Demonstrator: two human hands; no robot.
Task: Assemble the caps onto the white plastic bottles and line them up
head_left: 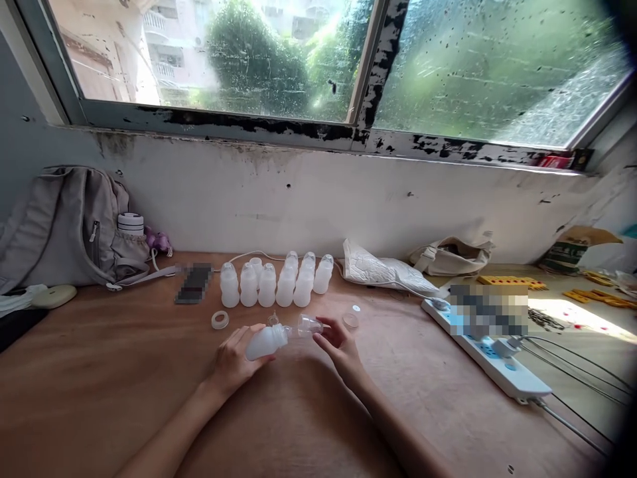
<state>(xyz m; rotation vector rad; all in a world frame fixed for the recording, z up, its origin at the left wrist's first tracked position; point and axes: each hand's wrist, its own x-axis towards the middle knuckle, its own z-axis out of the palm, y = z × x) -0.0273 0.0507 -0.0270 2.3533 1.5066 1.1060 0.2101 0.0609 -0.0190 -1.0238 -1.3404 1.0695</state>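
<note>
My left hand (237, 352) is closed around a white translucent baby bottle (265, 343), which lies tilted with its neck to the right. A clear nipple (289, 330) shows at the bottle's mouth. Between the fingers of my right hand (339, 343) is a clear cap (308, 325), its open end facing the nipple with a small gap. Behind my hands several capped baby bottles (285, 287) stand upright in a cluster. A white ring (219, 320) lies to the left, a small clear piece (273, 318) just behind the held bottle, and a clear round part (351, 320) to the right.
A phone (195, 284) and a grey backpack (74, 226) are at the left. A white padded pouch (383, 269) and a beige bag (450, 255) lie by the wall. At the right a power strip (522, 378) with cables runs along the table (99, 385).
</note>
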